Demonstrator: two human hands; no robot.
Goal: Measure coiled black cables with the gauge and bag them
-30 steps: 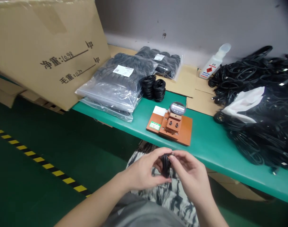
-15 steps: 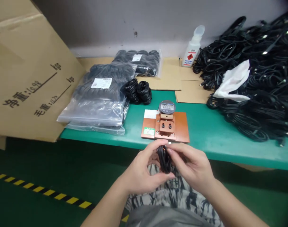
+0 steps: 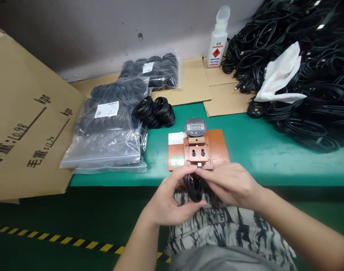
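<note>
Hands (image 3: 172, 201) on cable (image 3: 193, 188), perhaps against gauge fixture (image 3: 199, 150)

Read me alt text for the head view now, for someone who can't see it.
The left hand holds a coiled black cable while the right hand pinches near its plug, beside a digital gauge fixture. Bagged coils lie left, heaped cables right.

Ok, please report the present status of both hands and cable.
Left hand around coiled black cable. Right hand pinching near its connector, at front edge of gauge fixture; contact unclear. No obstruction visible between.
</note>
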